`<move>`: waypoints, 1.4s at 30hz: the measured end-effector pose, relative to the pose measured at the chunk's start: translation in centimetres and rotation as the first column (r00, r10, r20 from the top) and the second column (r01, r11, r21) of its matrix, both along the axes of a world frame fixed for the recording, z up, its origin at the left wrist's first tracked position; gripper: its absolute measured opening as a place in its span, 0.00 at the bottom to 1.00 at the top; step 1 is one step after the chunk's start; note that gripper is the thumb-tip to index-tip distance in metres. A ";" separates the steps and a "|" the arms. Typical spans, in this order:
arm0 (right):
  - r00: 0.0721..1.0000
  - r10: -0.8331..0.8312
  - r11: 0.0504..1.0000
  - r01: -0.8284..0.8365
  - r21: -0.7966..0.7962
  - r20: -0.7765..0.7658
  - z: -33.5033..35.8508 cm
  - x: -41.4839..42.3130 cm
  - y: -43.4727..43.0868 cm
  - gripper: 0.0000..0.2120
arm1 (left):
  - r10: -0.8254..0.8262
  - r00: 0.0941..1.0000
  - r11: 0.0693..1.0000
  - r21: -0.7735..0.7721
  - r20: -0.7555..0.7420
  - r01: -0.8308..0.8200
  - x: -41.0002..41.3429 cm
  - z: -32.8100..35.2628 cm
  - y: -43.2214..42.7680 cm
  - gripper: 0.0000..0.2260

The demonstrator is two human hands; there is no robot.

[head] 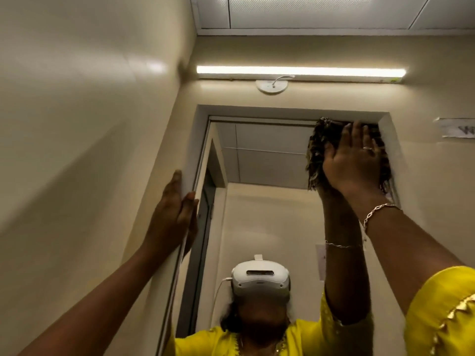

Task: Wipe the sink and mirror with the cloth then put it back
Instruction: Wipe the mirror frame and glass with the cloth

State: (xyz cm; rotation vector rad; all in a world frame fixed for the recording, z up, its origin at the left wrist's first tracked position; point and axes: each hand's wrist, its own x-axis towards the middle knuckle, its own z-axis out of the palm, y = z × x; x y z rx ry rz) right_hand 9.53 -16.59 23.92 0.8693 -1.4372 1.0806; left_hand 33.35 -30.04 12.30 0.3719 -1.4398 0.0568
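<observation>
A tall mirror (270, 163) sits recessed in the cream wall in front of me. My right hand (357, 158) presses a dark patterned cloth (317, 150) flat against the mirror's top right corner, fingers spread over it. My left hand (177, 217) rests on the mirror's left frame edge, fingers together and holding nothing. The glass reflects my headset, yellow top and raised arm. The sink is out of view.
A lit tube light (300, 71) runs along the wall above the mirror, with a round white fitting (272, 86) under it. A paper label (457, 128) is stuck to the wall at the right. A wall closes in on the left.
</observation>
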 end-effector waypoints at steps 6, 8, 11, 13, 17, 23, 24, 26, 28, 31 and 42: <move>0.998 0.033 0.999 -0.031 0.035 -0.059 0.3 6.2 -3.4 0.28 | -0.047 0.999 0.998 -0.030 -0.013 0.046 0.1 0.1 -0.2 0.22; 0.998 0.041 0.999 -0.040 0.023 -0.051 0.4 7.7 -4.3 0.28 | -0.063 0.998 0.997 -0.039 -0.015 0.063 0.2 0.0 -0.2 0.22; 0.993 0.057 0.997 -0.051 0.066 -0.103 0.1 10.4 -5.6 0.28 | -0.070 0.997 0.996 -0.050 -0.015 0.069 0.3 0.0 -0.3 0.22; 0.983 0.087 0.992 -0.071 0.101 -0.159 0.0 12.8 -6.8 0.28 | -0.061 0.998 0.997 -0.053 -0.014 0.060 0.4 0.0 -0.3 0.22; 0.973 0.127 0.987 -0.106 0.117 -0.193 0.3 15.9 -8.7 0.28 | -0.029 1.000 0.997 -0.068 0.000 0.029 0.4 0.1 -0.5 0.22; 0.953 0.119 0.986 -0.080 0.145 -0.279 0.6 16.5 -9.5 0.27 | -0.003 1.000 0.996 -0.087 0.000 0.003 0.4 0.2 -0.8 0.22; 0.946 0.121 0.985 -0.076 0.155 -0.301 0.7 16.6 -9.5 0.27 | -0.002 1.000 0.996 -0.088 0.001 0.002 0.4 0.2 -0.8 0.22; 0.935 0.116 0.983 -0.059 0.176 -0.335 0.5 16.5 -9.3 0.26 | 0.010 1.000 0.996 -0.091 0.005 -0.009 0.4 0.2 -0.8 0.21; 0.928 0.114 0.980 -0.047 0.193 -0.355 0.1 16.3 -9.3 0.25 | 0.035 0.999 0.994 -0.102 0.001 -0.035 0.4 0.2 -0.8 0.21; 0.919 0.120 0.979 -0.046 0.200 -0.376 -0.8 16.2 -9.3 0.25 | 0.064 0.998 0.991 -0.114 -0.003 -0.064 0.4 0.2 -0.7 0.21; 0.914 0.133 0.968 -0.036 0.249 -0.383 0.9 16.3 -8.7 0.25 | 0.143 0.989 0.984 -0.106 -0.019 -0.145 0.1 0.1 -0.7 0.21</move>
